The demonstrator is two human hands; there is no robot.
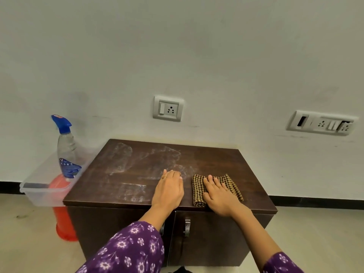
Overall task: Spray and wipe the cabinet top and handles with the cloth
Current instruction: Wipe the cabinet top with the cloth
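A dark brown cabinet top (212, 160) carries whitish streaks and smears across its left half. My left hand (169, 191) lies flat on the top near the front edge, fingers together. To its right, my right hand (218, 196) presses flat on a folded brown-and-yellow checked cloth (228, 183) lying on the top. One metal door handle (187, 227) shows below the front edge; a second handle (162, 229) is mostly hidden behind my left sleeve. A clear spray bottle (66, 148) with a blue trigger head stands in a box left of the cabinet.
A clear plastic box (42, 194) sits on a red stool (65, 223) against the cabinet's left side. Wall sockets (168, 108) are above the cabinet and another socket panel (321, 123) is to the right. Pale floor lies on both sides.
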